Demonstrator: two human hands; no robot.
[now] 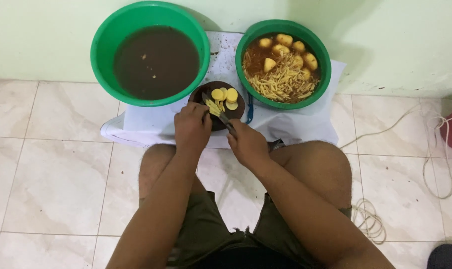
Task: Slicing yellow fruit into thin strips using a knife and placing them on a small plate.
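A small round dark cutting board (237,113) lies on white paper between two green basins. On it are yellow potato slices (224,94) and thin potato strips (214,106). My left hand (191,127) presses down at the board's near left edge, fingers on the strips. My right hand (247,144) grips a knife (222,116), whose blade angles up-left onto the strips. Both forearms reach out over my bent knees.
A large green basin (102,35) of dark brown water stands at the back left. A second green basin (323,74) at the right holds peeled potatoes and cut strips in brownish water. White paper (146,119) covers the tiled floor. A white cord (438,164) trails at right.
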